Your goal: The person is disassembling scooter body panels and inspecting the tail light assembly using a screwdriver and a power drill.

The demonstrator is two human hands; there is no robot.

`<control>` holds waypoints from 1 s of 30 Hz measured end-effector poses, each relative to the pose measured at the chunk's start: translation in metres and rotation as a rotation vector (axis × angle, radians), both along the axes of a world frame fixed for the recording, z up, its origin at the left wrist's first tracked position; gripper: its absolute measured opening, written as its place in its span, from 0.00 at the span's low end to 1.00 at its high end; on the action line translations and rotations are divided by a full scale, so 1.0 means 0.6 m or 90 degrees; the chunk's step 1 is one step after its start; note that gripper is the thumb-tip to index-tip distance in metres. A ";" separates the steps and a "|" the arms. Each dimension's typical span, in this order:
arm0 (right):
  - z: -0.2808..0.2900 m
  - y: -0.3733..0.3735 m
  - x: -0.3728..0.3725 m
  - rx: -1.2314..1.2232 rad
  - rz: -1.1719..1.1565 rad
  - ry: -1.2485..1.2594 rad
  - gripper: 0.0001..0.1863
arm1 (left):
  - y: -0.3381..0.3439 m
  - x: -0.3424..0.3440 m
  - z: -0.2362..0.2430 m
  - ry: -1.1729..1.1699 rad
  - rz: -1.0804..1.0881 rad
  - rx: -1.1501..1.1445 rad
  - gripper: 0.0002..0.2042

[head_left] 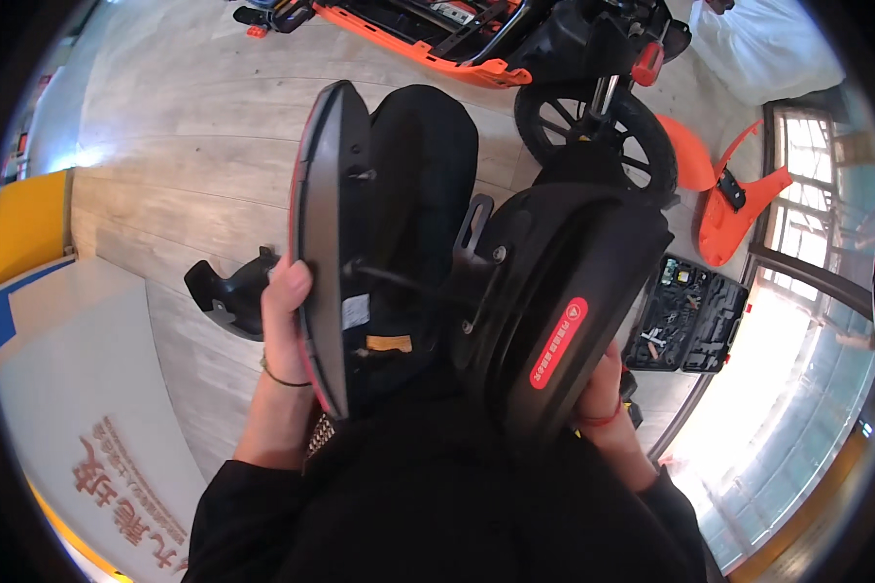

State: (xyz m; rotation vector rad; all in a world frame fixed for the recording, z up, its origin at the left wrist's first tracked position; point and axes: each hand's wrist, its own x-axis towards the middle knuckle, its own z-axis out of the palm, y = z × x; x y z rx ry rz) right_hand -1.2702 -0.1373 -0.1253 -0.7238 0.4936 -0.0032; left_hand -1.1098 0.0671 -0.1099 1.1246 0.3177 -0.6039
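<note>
My left hand (284, 296) is closed round the outer side of a long tail light (323, 262), thumb on its edge. The light stands upright on its side, with a red rim, a grey back and small studs. A dark thin line, perhaps a cable, runs from its back towards a black curved mudguard (578, 272). That mudguard has a red label, bolts and a metal bracket (473, 223), and lies over my right leg. My right hand (603, 384) grips its right edge; most of the fingers are hidden beneath it. The two parts are apart.
Ahead stands a partly stripped scooter with an orange frame (428, 53) and a black front wheel (642, 141). Orange panels (734, 214) and an opened tool case (688, 316) lie right. Left are a black plastic part (233, 296) and a light-coloured box (78, 360).
</note>
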 end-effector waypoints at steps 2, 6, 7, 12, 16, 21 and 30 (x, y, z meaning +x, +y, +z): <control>-0.012 -0.006 -0.016 0.013 -0.034 0.039 0.16 | 0.011 0.008 0.005 0.018 -0.005 -0.063 0.23; -0.063 -0.032 -0.046 0.134 0.014 -0.114 0.23 | 0.016 0.000 0.007 -0.048 0.014 -0.052 0.23; -0.075 -0.037 -0.054 0.275 0.011 -0.173 0.25 | 0.015 -0.003 0.007 -0.046 0.022 -0.066 0.23; -0.096 -0.027 -0.079 0.347 -0.140 -0.023 0.25 | 0.010 -0.007 0.018 -0.042 0.027 -0.107 0.24; -0.069 -0.036 -0.058 0.173 -0.237 0.120 0.20 | 0.022 0.010 0.034 -0.044 0.001 -0.227 0.23; -0.039 -0.051 -0.043 0.101 -0.235 0.105 0.20 | 0.029 0.007 0.043 -0.061 0.073 0.004 0.24; -0.063 -0.041 -0.022 0.105 -0.230 0.099 0.19 | 0.035 0.020 0.047 -0.063 -0.027 -0.215 0.21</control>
